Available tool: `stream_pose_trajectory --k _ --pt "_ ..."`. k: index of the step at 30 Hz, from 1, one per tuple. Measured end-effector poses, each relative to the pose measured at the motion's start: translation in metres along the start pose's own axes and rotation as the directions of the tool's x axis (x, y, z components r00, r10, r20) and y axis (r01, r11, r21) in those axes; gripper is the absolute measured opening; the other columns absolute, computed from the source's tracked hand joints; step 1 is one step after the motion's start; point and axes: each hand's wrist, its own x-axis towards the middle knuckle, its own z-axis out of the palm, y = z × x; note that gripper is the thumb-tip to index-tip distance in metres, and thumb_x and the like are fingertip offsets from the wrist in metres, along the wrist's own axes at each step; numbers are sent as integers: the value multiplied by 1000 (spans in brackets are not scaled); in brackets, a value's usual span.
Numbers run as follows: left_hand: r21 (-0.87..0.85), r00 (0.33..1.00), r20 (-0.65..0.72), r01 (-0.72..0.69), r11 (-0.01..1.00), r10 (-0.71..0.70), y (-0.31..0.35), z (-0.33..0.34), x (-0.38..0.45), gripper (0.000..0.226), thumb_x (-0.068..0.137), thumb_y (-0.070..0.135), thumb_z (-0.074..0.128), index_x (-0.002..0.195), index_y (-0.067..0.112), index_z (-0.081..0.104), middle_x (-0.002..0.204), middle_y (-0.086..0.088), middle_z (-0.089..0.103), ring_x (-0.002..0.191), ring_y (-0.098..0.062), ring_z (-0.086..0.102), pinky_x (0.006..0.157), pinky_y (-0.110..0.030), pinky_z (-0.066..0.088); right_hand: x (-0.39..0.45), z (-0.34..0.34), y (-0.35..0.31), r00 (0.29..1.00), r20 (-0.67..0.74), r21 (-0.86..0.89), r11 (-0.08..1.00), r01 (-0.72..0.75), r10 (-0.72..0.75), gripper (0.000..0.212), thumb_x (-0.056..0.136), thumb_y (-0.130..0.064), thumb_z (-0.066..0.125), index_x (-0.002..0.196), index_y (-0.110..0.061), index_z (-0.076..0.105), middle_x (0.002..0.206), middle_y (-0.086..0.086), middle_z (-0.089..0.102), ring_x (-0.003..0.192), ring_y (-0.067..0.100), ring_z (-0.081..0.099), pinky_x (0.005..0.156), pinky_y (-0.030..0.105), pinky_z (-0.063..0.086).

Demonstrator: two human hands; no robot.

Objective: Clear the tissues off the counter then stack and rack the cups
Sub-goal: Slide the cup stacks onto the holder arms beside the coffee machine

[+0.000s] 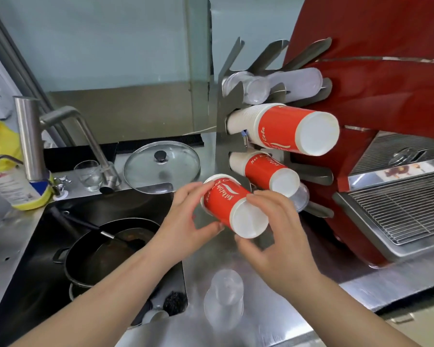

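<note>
While both hands grip red paper cup (232, 209), left hand (186, 221), right hand (278, 236), beside cup rack (222, 136)

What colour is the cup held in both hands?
Red with white lettering and a white base, seen from the head camera.

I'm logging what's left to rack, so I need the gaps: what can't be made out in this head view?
- How many cups are in the red cup stack: left hand and right hand cover its sides.
- Count of clear cups on the counter: blurred, see-through.
- Rack bottom slot: hidden behind the held stack.
- Sink contents at the lower edge: hidden by the left forearm.
</note>
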Motion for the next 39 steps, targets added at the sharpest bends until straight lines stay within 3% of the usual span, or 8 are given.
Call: stream_pose_trajectory --k 7,12,17,22,28,33,39 --pt "15 994 -21 -110 994 110 39 6 4 79 69 38 75 137 46 36 140 11 38 125 -5 41 85 -5 37 2 -31 -7 989 -106 -59 993 100 -106 69 63 -5 80 123 -17 51 123 10 51 119 14 49 106 19 32" --pt "-1 989 25 -147 989 147 56 17 11 79 70 37 76 141 38 40 141 12 37 127 -6 42 86 -3 35 -1 -50 -4 984 -137 -89 991 101 -112 70 62 -10 81 124 -19 50 124 6 48 122 5 45 106 21 34" --pt "7 975 48 -216 976 216 72 30 17 79 71 36 78 140 35 41 140 10 38 128 -6 40 88 -3 34 -9 -71 -3 975 -192 -105 990 94 -113 62 68 -16 74 124 -15 50 122 8 48 120 14 50 102 19 37" --pt "3 976 74 -205 979 204 74 49 27 79 72 35 78 141 33 40 142 8 37 131 -6 38 91 -4 34 -12 -77 16 979 -195 -120 992 42 -66 63 67 -16 75 125 -18 50 123 6 48 119 13 49 102 23 39" --pt "37 986 102 -135 990 130 61 61 45 79 77 26 79 144 28 39 144 8 34 134 -2 34 106 -23 38 -4 -66 39 988 -155 -51 998 -21 13 57 72 -20 67 127 -21 49 128 -1 44 122 9 48 103 28 42" --pt "47 990 111 -88 995 83 55 63 54 78 79 26 76 146 29 36 146 9 33 133 -1 33 103 -21 40 2 -57 51 991 -128 -35 999 -38 33 55 75 -18 64 128 -23 49 131 -4 43 124 15 49 104 31 43" --pt "83 991 119 -76 994 66 50 64 65 78 79 27 74 147 28 35 148 7 32 136 -2 31 109 -31 38 9 -48 67 992 -117 -36 998 -45 41 63 69 -6 74 126 -18 51 132 -7 42 126 13 47 106 21 37"
